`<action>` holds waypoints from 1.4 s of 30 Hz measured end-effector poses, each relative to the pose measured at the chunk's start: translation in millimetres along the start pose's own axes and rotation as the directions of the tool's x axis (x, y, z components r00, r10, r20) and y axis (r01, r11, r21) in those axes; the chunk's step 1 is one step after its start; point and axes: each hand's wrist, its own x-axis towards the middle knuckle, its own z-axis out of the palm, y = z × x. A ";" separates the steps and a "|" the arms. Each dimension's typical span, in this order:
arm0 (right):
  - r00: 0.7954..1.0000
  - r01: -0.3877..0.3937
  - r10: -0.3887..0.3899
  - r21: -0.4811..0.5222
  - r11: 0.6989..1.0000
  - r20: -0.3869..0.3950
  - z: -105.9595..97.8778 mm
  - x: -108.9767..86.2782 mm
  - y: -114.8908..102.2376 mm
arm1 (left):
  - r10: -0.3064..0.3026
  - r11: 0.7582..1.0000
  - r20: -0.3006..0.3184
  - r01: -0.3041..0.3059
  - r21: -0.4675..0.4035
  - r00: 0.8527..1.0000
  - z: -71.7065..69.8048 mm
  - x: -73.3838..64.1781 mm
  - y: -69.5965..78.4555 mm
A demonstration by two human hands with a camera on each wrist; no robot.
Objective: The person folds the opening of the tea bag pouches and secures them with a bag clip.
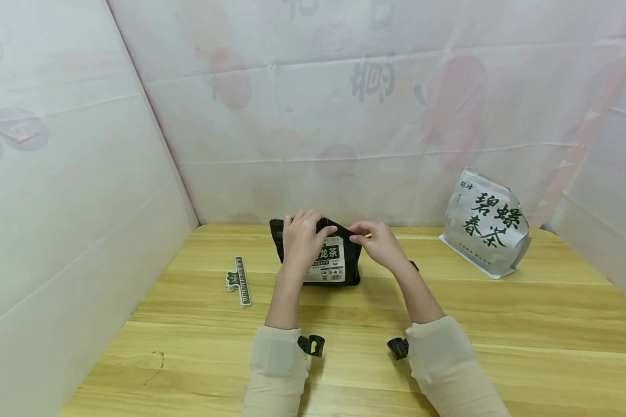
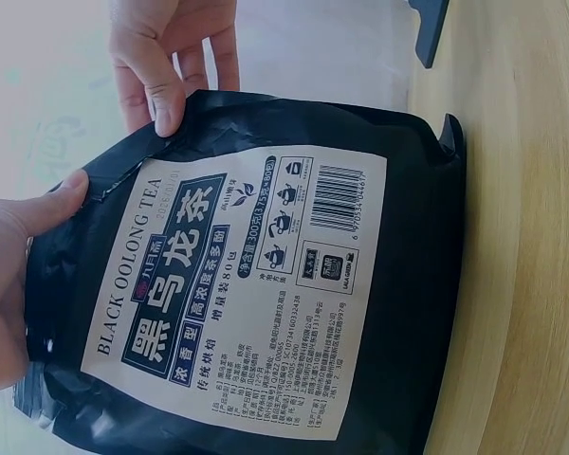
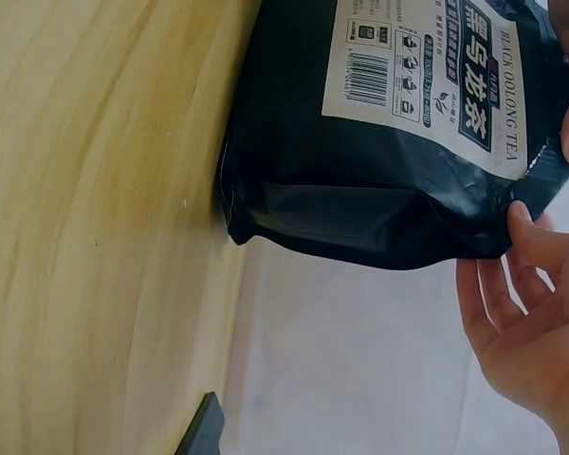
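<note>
A black pouch of black oolong tea (image 1: pixel 350 263) with a cream label (image 2: pixel 237 294) stands on the wooden table near the back wall. My left hand (image 1: pixel 302 237) grips its top edge left of the middle, thumb on the front face. At the top right corner my right hand (image 1: pixel 378 242) pinches the edge between thumb and fingers, as the right wrist view also shows (image 3: pixel 531 313). The top edge is bent down between the hands. The fingers of my left hand behind the pouch are mostly hidden.
Left of the pouch lies a flat clip (image 1: pixel 242 282) with a piano-key pattern and a bear-like shape. A white tea bag (image 1: pixel 486 223) with dark green characters stands at the back right. Part of a small black object (image 1: pixel 414 266) shows behind my right forearm. Pale patterned cloth (image 1: pixel 313 116) walls the table.
</note>
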 end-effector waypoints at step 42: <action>0.993 -0.092 0.087 0.064 0.994 0.083 -9.7 -1.2 11.8 | -0.009 1.000 0.004 0.009 0.012 1.000 -1.0 -0.7 0.7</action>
